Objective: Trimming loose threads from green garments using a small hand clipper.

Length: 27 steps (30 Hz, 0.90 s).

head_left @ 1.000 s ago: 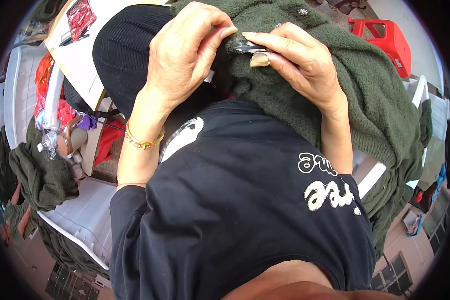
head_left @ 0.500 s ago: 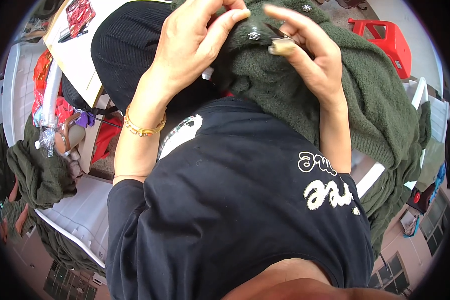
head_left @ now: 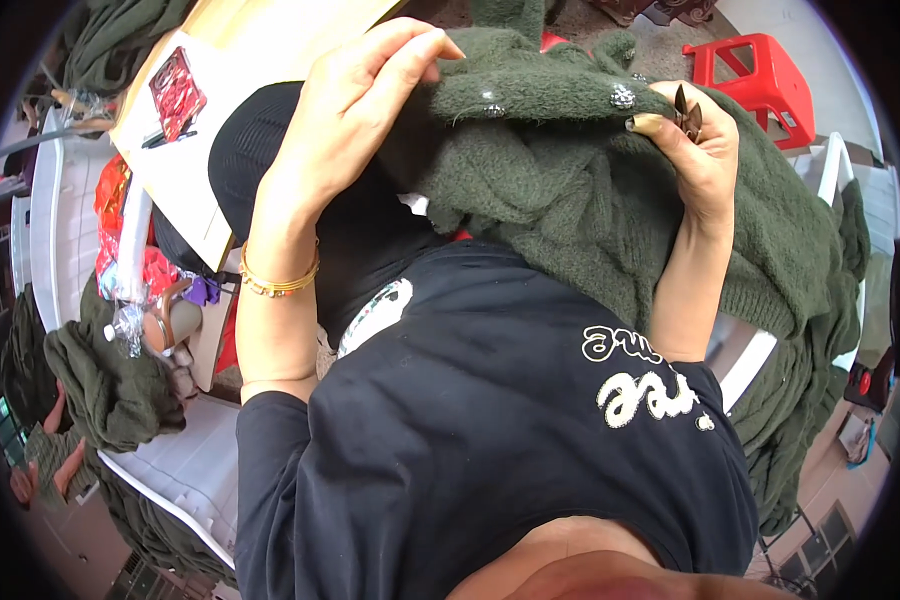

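Note:
A dark green fuzzy knit garment lies across my lap, with its edge band stretched between both hands. Sparkly round buttons sit along that band. My left hand, a gold bangle at its wrist, is closed with thumb and fingers together at the band's left end. At the right end, my right hand grips the band by a button. Small dark pointed snips are tucked in the right hand, blades up. A yellowish cover sits on the right thumb tip.
A pale wooden table at upper left bears a red patterned phone case and pens. A red plastic stool stands at upper right. More green knitwear lies over a white plastic bin at left.
My right hand has moved right and slightly down, and my left hand slightly down. The band with the buttons is now stretched out between them. The view has shifted slightly.

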Available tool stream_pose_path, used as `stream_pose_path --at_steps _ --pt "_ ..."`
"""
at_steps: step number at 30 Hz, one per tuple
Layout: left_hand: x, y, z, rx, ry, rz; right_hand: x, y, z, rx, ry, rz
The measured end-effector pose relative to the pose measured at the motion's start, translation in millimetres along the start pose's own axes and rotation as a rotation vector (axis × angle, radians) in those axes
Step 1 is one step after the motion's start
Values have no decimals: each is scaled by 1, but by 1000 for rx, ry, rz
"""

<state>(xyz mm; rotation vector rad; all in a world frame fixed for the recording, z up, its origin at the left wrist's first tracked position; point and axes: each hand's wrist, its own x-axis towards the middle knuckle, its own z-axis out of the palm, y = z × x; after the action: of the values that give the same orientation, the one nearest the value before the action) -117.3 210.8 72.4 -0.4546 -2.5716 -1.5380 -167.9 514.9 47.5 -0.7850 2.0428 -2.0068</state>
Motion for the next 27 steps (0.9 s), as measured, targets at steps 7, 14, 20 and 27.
stream_pose_path --at_steps 7,14,20,27 --pt "-1 -3 9 -262 -47 80 -2 16 -10 78 94 30" --pt "7 26 23 67 41 226 -7 26 -20 -41 183 43" --pt "5 24 27 -26 87 64 -7 24 -20 -47 167 50" --pt "8 9 28 -123 137 73 -5 19 -17 -110 167 52"
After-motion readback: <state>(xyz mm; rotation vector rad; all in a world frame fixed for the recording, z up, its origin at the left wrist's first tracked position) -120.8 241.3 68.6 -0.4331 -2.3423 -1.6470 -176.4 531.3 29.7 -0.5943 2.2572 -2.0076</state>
